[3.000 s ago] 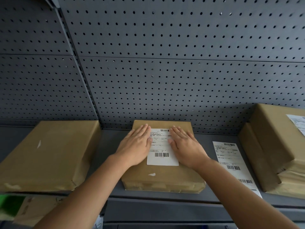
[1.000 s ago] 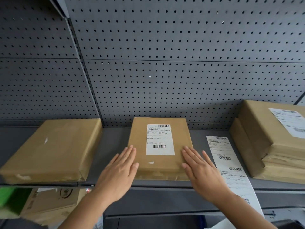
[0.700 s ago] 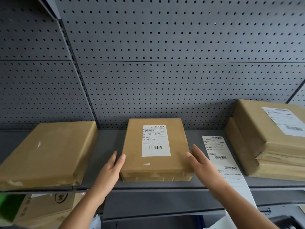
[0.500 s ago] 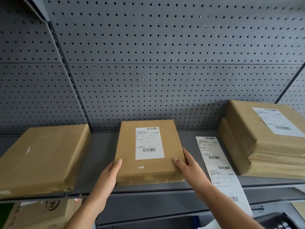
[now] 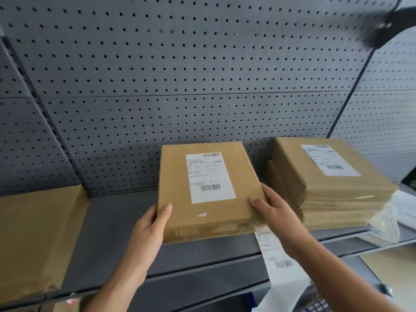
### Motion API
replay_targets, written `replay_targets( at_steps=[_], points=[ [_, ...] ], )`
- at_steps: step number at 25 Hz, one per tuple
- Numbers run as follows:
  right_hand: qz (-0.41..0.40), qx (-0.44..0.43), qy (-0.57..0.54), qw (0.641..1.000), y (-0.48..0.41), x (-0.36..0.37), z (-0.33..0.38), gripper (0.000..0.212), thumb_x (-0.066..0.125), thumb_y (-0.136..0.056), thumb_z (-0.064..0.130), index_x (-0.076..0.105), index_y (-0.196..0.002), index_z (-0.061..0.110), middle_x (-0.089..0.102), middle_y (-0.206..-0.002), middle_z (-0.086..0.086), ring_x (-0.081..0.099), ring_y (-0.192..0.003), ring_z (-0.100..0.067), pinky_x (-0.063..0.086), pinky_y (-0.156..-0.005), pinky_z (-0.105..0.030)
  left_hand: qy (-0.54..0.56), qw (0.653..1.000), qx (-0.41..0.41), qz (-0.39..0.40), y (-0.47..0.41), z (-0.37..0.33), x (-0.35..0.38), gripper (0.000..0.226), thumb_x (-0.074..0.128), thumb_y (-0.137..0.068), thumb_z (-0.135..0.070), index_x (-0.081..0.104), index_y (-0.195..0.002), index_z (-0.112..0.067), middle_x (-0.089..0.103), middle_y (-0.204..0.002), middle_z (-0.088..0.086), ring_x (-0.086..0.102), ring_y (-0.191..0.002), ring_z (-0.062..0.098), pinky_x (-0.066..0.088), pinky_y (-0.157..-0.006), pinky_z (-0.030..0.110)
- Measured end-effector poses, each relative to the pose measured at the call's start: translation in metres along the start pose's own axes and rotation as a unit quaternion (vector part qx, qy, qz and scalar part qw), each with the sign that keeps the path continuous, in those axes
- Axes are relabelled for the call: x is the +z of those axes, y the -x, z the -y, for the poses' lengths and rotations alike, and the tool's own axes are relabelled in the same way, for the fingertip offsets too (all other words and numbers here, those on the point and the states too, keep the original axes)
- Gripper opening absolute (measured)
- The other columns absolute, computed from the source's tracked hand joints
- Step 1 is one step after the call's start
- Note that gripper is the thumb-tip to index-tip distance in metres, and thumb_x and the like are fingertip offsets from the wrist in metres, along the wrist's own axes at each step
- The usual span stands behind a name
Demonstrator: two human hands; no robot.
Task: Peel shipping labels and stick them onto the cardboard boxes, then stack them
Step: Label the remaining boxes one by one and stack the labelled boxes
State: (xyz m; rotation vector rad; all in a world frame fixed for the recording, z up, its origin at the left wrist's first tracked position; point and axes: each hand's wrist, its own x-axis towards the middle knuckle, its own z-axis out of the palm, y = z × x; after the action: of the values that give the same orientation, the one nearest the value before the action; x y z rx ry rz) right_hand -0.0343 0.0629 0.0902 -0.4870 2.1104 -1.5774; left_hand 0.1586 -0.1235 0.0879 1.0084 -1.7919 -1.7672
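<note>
A grey pegboard wall (image 5: pixel 202 64) backs a grey metal shelf (image 5: pixel 108 233) in a storage bay, as seen on my remote head-camera feed. Three groups of brown cardboard are in view. At centre, one labelled box (image 5: pixel 180 221) is held above the shelf in two hands, just left of the stack. The left hand (image 5: pixel 150 224) has its grip clamped on the box's near left corner, thumb on top and fingers hidden underneath. The right hand (image 5: pixel 276 212) has its grip clamped on the near right corner, thumb lying on the top face and fingers along the side. One white label (image 5: pixel 211 176) with two barcodes sits flat on the box's top face. At right, a stack (image 5: pixel 333 199) of boxes rests on the shelf. I count one clear box on top, carrying a second label (image 5: pixel 328 161); motion blur keeps me from counting the layers beneath. At left, one unlabelled box (image 5: pixel 33 239) lies on the shelf, well apart from the held one. One strip of labels (image 5: pixel 272 255) hangs over the shelf's front edge beneath the right wrist. Loose white paper (image 5: pixel 405 210) lies beyond the stack, and one dark blurred object (image 5: pixel 391 23) crosses the upper right corner.
</note>
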Motion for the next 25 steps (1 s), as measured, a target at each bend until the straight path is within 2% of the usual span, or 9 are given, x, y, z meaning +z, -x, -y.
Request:
replay_targets(
  at_steps=[2, 5, 8, 11, 14, 16, 19, 23, 25],
  points=[
    [-0.034, -0.021, 0.003, 0.999, 0.000, -0.031, 0.014, 0.043, 0.060, -0.097, 0.031, 0.052, -0.139, 0.036, 0.069, -0.117, 0.018, 0.065, -0.106, -0.006, 0.051, -0.095, -0.033, -0.002, 0.999, 0.024, 0.034, -0.006, -0.016, 0.024, 0.017, 0.052, -0.101, -0.043, 0.067, -0.108, -0.043, 0.069, -0.095, -0.043, 0.059, -0.087, -0.028, 0.039, -0.076, 0.008],
    [-0.092, -0.039, -0.008, 0.995, -0.001, -0.078, 0.035, 0.040, 0.059, -0.098, 0.031, 0.051, -0.136, 0.037, 0.064, -0.114, 0.020, 0.061, -0.102, -0.001, 0.048, -0.079, -0.023, -0.011, 0.995, 0.064, 0.077, -0.016, -0.043, 0.066, 0.027, 0.052, -0.100, -0.046, 0.068, -0.121, -0.038, 0.071, -0.110, -0.034, 0.059, -0.099, -0.023, 0.039, -0.080, 0.008],
    [-0.141, -0.056, -0.008, 0.988, 0.000, -0.126, 0.051, 0.031, 0.059, -0.098, 0.031, 0.054, -0.127, 0.039, 0.065, -0.112, 0.017, 0.060, -0.101, -0.004, 0.044, -0.074, -0.022, -0.015, 0.988, 0.097, 0.116, -0.025, -0.070, 0.111, 0.026, 0.052, -0.100, -0.047, 0.068, -0.119, -0.037, 0.071, -0.109, -0.029, 0.060, -0.092, -0.023, 0.044, -0.083, 0.010],
    [-0.185, -0.053, 0.004, 0.981, -0.005, -0.169, 0.057, 0.025, 0.058, -0.096, 0.037, 0.059, -0.121, 0.035, 0.067, -0.110, 0.009, 0.061, -0.103, -0.014, 0.047, -0.080, -0.027, -0.027, 0.980, 0.122, 0.155, -0.032, -0.097, 0.151, 0.025, 0.051, -0.099, -0.052, 0.066, -0.114, -0.038, 0.069, -0.105, -0.028, 0.061, -0.087, -0.021, 0.040, -0.073, 0.010],
    [-0.193, -0.044, 0.014, 0.980, -0.016, -0.203, 0.057, 0.040, 0.062, -0.086, 0.048, 0.064, -0.123, 0.032, 0.071, -0.114, 0.005, 0.063, -0.108, -0.020, 0.047, -0.101, -0.044, -0.030, 0.975, 0.137, 0.170, -0.041, -0.117, 0.180, 0.030, 0.051, -0.099, -0.053, 0.067, -0.115, -0.034, 0.069, -0.105, -0.025, 0.059, -0.096, -0.010, 0.039, -0.073, 0.013],
    [-0.198, -0.048, 0.017, 0.979, -0.026, -0.223, 0.058, 0.046, 0.065, -0.078, 0.051, 0.067, -0.120, 0.032, 0.073, -0.111, 0.004, 0.065, -0.108, -0.022, 0.046, -0.105, -0.049, -0.031, 0.973, 0.140, 0.183, -0.046, -0.124, 0.197, 0.026, 0.051, -0.100, -0.051, 0.067, -0.110, -0.033, 0.068, -0.101, -0.025, 0.057, -0.091, -0.012, 0.037, -0.071, 0.012],
    [-0.215, -0.050, 0.019, 0.975, -0.041, -0.255, 0.058, 0.050, 0.067, -0.068, 0.051, 0.071, -0.114, 0.031, 0.075, -0.110, 0.001, 0.066, -0.108, -0.024, 0.048, -0.104, -0.050, -0.038, 0.968, 0.137, 0.205, -0.049, -0.128, 0.222, 0.036, 0.051, -0.098, -0.055, 0.068, -0.116, -0.028, 0.069, -0.107, -0.020, 0.059, -0.096, -0.007, 0.039, -0.071, 0.014],
    [-0.220, -0.038, 0.031, 0.974, -0.057, -0.291, 0.053, 0.029, 0.069, -0.077, 0.041, 0.075, -0.103, 0.029, 0.075, -0.109, -0.001, 0.066, -0.109, -0.026, 0.050, -0.103, -0.045, -0.073, 0.964, 0.124, 0.221, -0.050, -0.124, 0.255, 0.058, 0.049, -0.093, -0.065, 0.062, -0.129, -0.022, 0.068, -0.120, -0.008, 0.061, -0.108, 0.010, 0.043, -0.075, 0.022],
    [-0.228, -0.033, 0.030, 0.973, -0.065, -0.306, 0.048, 0.021, 0.071, -0.080, 0.037, 0.076, -0.098, 0.028, 0.074, -0.110, -0.002, 0.066, -0.109, -0.025, 0.051, -0.103, -0.044, -0.089, 0.959, 0.119, 0.240, -0.049, -0.121, 0.270, 0.069, 0.046, -0.089, -0.073, 0.060, -0.133, -0.020, 0.067, -0.123, -0.006, 0.061, -0.112, 0.014, 0.044, -0.085, 0.027]
  ],
)
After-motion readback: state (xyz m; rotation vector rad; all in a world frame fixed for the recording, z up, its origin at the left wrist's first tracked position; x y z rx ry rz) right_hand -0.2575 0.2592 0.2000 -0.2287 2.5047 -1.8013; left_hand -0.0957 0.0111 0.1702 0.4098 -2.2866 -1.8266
